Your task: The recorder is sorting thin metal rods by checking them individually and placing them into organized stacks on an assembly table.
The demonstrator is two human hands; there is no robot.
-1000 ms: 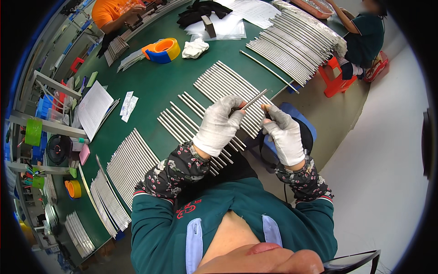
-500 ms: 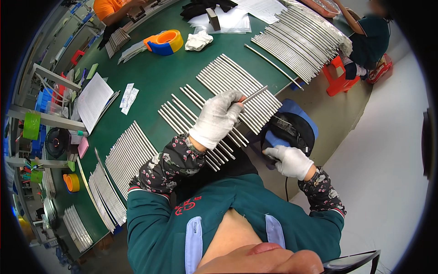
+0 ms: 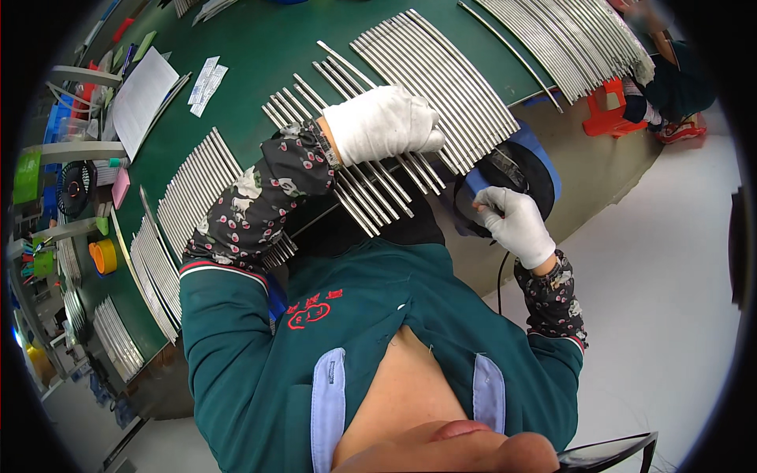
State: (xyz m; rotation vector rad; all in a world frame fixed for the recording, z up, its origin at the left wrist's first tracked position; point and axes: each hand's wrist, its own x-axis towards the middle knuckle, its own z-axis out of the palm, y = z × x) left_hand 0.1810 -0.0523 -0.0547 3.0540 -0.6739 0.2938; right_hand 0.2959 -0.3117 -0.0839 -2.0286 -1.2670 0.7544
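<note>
Rods (image 3: 434, 91) seemingly being arranged; left grip (image 3: 382, 126) over them, right grip (image 3: 516, 226) apart, neither's closure can be told; careful spacing needed next.

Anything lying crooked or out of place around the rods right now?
Two things stand out: a lone rod lies apart between two close-packed rows, and a slanted rod by the left hand juts past its neighbours. I see no spill.

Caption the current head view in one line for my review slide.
Gloved left hand over slender silver rods on a green table, gloved right hand beyond the table's edge.
</note>
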